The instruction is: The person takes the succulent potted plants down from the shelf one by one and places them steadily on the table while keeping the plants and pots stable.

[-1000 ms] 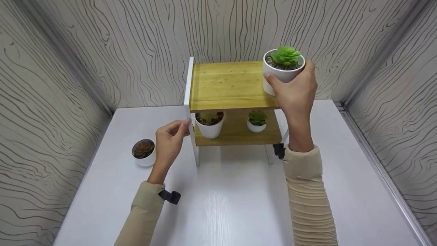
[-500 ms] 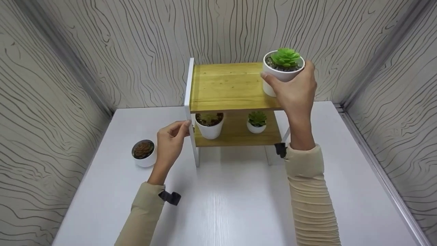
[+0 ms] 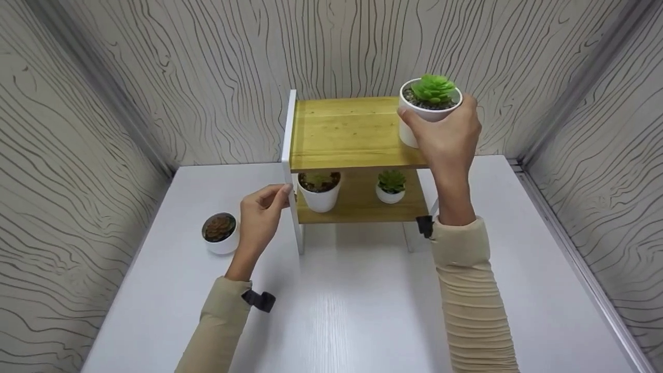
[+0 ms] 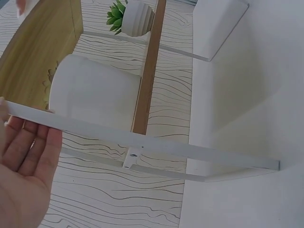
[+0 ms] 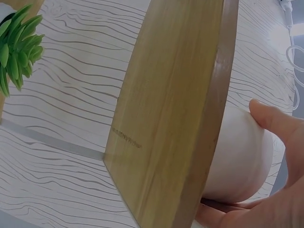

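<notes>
A two-tier wooden shelf with white side frames stands on the white table. At the right end of its top board, my right hand holds a white pot with a bright green succulent, thumb in front and fingers behind its far side. In the right wrist view, the pot sits at the board's edge, its base hidden by the board. My left hand pinches the shelf's left white frame. Its fingers lie behind that frame in the left wrist view.
A larger white pot with a brownish plant and a small white pot with a green succulent stand on the lower board. Left of the shelf, a white pot with a brown succulent rests on the table. Patterned walls enclose the table.
</notes>
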`<action>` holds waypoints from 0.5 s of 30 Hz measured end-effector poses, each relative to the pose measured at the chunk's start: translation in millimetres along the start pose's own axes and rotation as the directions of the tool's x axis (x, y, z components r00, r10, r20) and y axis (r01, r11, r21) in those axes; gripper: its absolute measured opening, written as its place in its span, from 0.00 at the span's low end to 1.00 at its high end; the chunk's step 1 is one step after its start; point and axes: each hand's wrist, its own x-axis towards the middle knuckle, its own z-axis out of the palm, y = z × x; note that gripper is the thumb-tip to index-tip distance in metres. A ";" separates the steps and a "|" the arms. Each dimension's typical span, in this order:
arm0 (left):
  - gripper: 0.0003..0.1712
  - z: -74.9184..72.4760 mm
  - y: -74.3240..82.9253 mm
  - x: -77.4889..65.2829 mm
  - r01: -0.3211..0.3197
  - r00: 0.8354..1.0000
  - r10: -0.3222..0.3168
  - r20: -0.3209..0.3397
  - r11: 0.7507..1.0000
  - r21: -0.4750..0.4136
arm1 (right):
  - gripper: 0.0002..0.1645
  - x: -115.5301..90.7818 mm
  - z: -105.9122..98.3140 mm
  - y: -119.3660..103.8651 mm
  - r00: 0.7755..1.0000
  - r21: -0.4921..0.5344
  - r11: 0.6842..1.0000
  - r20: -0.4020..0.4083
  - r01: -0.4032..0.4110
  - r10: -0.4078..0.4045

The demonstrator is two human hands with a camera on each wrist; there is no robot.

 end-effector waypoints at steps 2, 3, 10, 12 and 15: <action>0.14 0.3 -0.6 0.1 -0.017 1.000 0.017 0.008 1.000 0.004 | 0.58 0.1 1.0 1.2 1.000 0.016 1.000 -0.018 0.012 -0.012; 0.14 0.4 -0.8 0.3 -0.027 1.000 0.027 0.012 1.000 0.008 | 0.57 0.2 1.4 1.7 1.000 0.023 1.000 -0.025 0.019 -0.018; 0.15 0.7 -1.0 0.6 -0.046 0.999 0.045 0.015 0.999 0.027 | 0.57 -0.4 2.1 0.5 0.999 0.013 0.999 -0.028 0.033 -0.032; 0.14 0.9 -0.4 0.3 -0.039 0.999 0.038 0.013 0.999 0.035 | 0.56 -0.9 2.1 -0.1 0.999 0.013 0.999 -0.025 0.039 -0.039; 0.14 1.4 -0.1 0.1 -0.037 0.999 0.036 0.016 0.999 0.039 | 0.55 -1.9 1.6 -1.0 0.998 0.022 0.998 -0.021 0.054 -0.053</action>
